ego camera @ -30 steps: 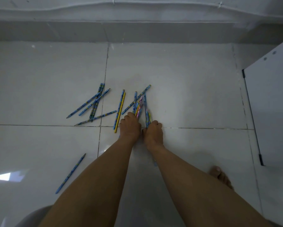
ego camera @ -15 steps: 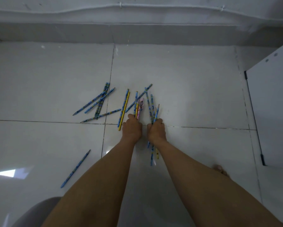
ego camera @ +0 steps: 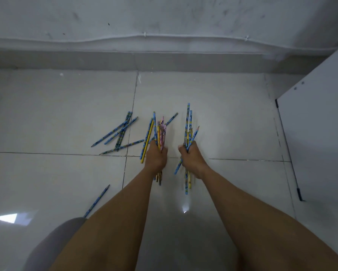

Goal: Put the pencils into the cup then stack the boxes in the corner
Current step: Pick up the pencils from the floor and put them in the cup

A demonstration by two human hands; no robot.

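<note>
My left hand (ego camera: 156,155) grips a bundle of pencils (ego camera: 161,132), blue, yellow and pink, pointing away from me. My right hand (ego camera: 191,157) grips a second bundle of mostly blue pencils (ego camera: 189,124), lifted off the floor. Several blue pencils (ego camera: 119,132) lie loose on the white floor tiles left of my hands. Two more, a blue and a yellow pencil (ego camera: 147,139), lie just beside my left hand. One single blue pencil (ego camera: 97,200) lies nearer me at the left. No cup and no boxes are in view.
A white wall with a grey skirting (ego camera: 164,59) runs across the far side. A white cabinet panel (ego camera: 320,122) stands at the right. My grey-clad knee (ego camera: 52,245) shows at the bottom left.
Both hands closed on pencils and raised them off the floor. The hands have moved apart, each with its own bundle. The camera has tilted up a little.
</note>
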